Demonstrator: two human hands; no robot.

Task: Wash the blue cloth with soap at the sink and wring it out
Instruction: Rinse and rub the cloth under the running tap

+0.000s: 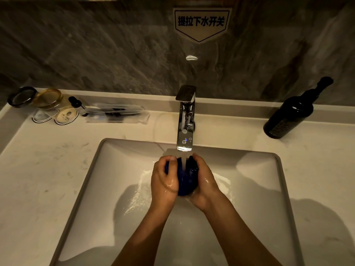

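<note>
**Blue cloth bunched under the running tap**

On the far left of the counter (38,169) we see two round jars (34,97) lying by the wall, with two scalloped paper coasters (54,116) just in front of them. A small dark pump bottle (75,102) lies next to these, and beside it a clear plastic packet (117,113) holding flat dark items we cannot make out.

In the middle sits the rectangular sink (119,166), wet across its bottom. Our left hand (165,181) grips the left side of the blue cloth (187,181), its fingers curled round the wad. The cloth is squeezed into a ball between both hands, above the basin and right under the chrome faucet (185,120) — a stream of water (184,162) falls onto its top. Our right hand (205,181) clasps the other side, fingers wrapped over the dark wet fabric.

On the wall above the faucet hangs a sign (200,24) with Chinese characters. At the far right of the counter stands a dark pump bottle with a label (290,116) — well apart from the sink.
</note>
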